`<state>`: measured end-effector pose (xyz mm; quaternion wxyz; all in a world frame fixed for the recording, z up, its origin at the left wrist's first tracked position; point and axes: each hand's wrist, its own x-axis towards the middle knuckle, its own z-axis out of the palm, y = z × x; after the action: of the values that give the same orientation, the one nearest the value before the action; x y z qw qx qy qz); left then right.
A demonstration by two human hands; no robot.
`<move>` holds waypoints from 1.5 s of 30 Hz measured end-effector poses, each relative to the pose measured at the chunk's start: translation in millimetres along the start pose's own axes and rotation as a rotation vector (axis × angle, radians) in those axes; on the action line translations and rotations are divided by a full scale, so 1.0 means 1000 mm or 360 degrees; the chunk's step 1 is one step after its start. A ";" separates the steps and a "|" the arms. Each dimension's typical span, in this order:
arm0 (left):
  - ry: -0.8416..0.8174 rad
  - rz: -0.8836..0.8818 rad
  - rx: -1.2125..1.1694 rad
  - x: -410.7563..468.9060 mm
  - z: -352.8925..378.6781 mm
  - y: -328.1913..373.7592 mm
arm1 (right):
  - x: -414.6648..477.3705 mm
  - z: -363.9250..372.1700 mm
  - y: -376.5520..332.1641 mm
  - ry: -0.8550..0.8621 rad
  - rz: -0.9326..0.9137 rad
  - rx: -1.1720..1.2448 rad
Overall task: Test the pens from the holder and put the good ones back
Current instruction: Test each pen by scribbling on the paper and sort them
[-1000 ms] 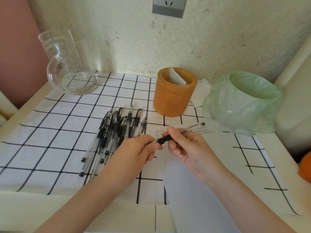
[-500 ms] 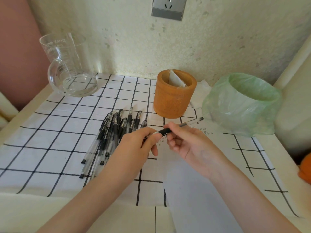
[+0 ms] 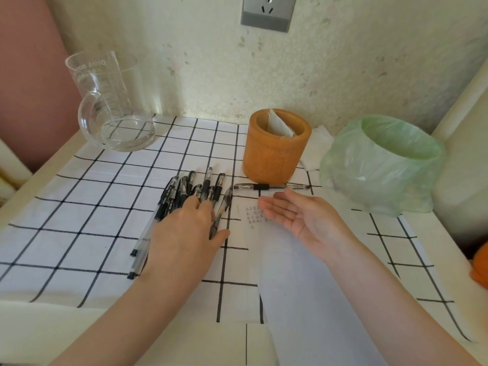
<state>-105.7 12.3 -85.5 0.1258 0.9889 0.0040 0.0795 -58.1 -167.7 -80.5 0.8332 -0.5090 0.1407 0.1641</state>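
Left hand: palm down, fingers straight and slightly spread, laid flat on the pile of pens. Nothing is clamped or pinched. The fingertips rest on the barrels near the middle of the pile. The thumb lies out to the side, just beside the rightmost pen of the pile; whether it touches that pen cannot be told.

Right hand: palm turned up and inward, fingers straight and close together, holding nothing. It hovers over the written top part of the sheet of paper; contact with the sheet cannot be confirmed.

Single pen: lying loose on the checked cloth, between the right hand's fingertips and the holder, touching neither. Its long axis runs left to right, roughly parallel to the wall. Its black grip section sits left of centre. Which end carries the tip cannot be told.

Pile of pens: lying left of the holder on the cloth, long axes running diagonally from near-left to far-right. Clipped ends point away toward the wall.

Holder: orange, cylindrical, upright, with a pale folded item inside and no pens in it.

Other items: glass jug at far left; green-bagged bin right of the holder.
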 end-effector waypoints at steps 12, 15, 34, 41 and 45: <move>0.0037 -0.0253 -0.0478 0.002 -0.010 0.000 | -0.010 0.017 0.017 -0.0144 -0.0087 -0.0519; -0.0086 -0.0203 -0.0735 0.000 -0.012 0.003 | -0.010 0.025 0.016 -0.0285 0.0030 -0.0245; -0.0081 0.0745 -0.0245 -0.007 0.017 -0.002 | -0.005 0.003 -0.012 0.0012 -0.0004 0.0610; -0.0117 0.0891 -0.0142 -0.005 0.022 -0.005 | -0.006 0.004 -0.015 0.0011 -0.0102 0.0443; -0.0152 0.0848 -0.0187 -0.008 0.022 -0.006 | -0.003 -0.002 -0.012 0.0029 -0.0035 0.0233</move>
<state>-110.3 12.7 -109.6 0.1576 0.9487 -0.2668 0.0632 -55.9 -174.7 -71.0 0.8685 -0.4498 0.1544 0.1396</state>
